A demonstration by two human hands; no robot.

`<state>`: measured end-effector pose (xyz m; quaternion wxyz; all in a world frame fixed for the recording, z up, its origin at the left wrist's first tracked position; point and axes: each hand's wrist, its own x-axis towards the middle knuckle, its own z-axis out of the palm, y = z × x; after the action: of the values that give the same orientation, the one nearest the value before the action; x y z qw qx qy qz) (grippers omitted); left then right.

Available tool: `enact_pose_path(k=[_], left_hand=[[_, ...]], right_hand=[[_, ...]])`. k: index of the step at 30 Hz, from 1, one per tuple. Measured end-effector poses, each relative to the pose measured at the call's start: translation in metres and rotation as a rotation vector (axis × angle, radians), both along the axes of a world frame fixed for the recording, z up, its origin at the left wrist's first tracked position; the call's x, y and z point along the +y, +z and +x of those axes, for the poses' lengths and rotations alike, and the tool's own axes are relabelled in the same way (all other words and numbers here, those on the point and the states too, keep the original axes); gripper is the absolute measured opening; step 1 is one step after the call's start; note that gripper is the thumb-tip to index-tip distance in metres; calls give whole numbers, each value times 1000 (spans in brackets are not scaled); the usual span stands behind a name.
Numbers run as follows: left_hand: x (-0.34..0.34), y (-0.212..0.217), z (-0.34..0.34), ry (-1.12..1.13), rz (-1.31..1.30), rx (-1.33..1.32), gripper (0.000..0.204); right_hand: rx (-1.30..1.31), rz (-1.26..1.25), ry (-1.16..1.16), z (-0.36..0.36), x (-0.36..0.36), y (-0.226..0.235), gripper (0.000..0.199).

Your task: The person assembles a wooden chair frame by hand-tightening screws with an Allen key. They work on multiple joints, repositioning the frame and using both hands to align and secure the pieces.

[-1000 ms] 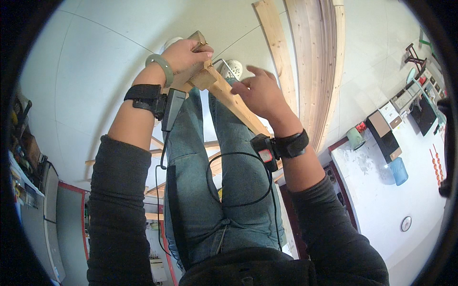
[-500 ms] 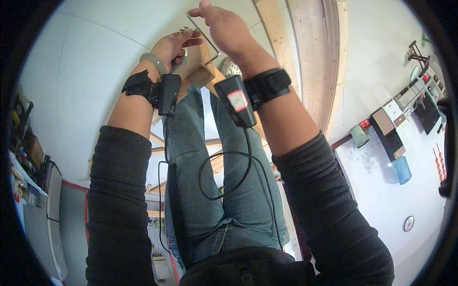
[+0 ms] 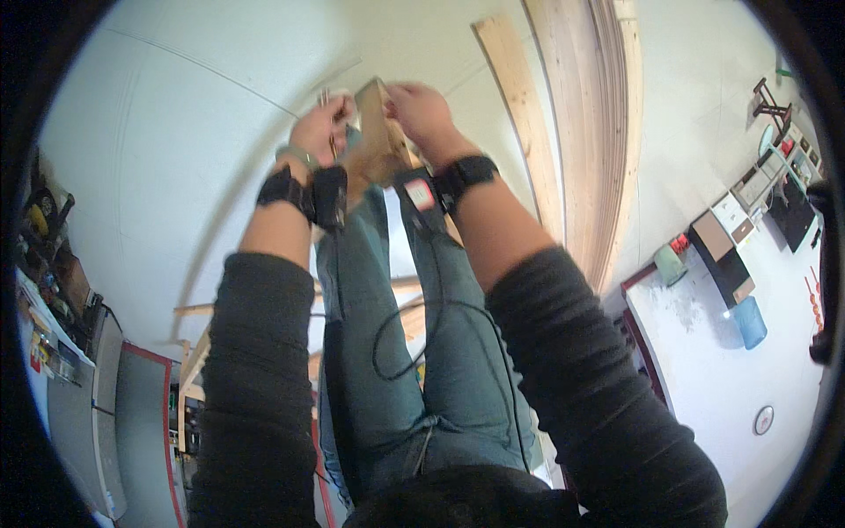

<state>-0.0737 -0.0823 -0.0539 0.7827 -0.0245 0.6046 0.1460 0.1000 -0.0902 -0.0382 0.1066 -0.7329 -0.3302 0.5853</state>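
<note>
An angular piece of pale wood (image 3: 373, 119) stands between my hands, above my lower legs, its near part blurred. At its left side is my left hand (image 3: 322, 130), fingers closed, with thin metal screws (image 3: 325, 95) sticking up from them. Against the wood's right edge my right hand (image 3: 421, 114) is closed, fingertips bent over the edge. The L-shaped hex key cannot be clearly made out now. Black straps hold small dark boxes on both wrists.
Long wooden boards (image 3: 581, 114) lie on the pale floor to the right, a single plank (image 3: 519, 97) beside them. A black cable (image 3: 378, 348) loops over my legs. Wooden framing (image 3: 198, 361) is at the lower left; shelving and boxes (image 3: 726, 251) stand at the far right.
My right hand has come down and inward to the wood's edge; the hex key seen by it is no longer clear. My left hand has moved slightly down, and the wood stands more upright.
</note>
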Motion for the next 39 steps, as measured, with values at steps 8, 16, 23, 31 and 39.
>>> enact_pose_path(k=[8,16,23,31,39], left_hand=[[-30,-6,-59,-558,-90,562,25],[15,-113,-53,-1178,452,671,23],[22,-218,-14,-1445,627,824,31],[16,-222,-19,-1434,753,905,23],[52,5,12,-583,761,602,18]], right_hand=[[13,-169,-190,35,-45,37,40],[3,436,242,-1,-59,60,49],[45,440,280,1,-53,55,49],[48,380,241,0,-59,57,50],[35,298,-279,9,-45,63,28]])
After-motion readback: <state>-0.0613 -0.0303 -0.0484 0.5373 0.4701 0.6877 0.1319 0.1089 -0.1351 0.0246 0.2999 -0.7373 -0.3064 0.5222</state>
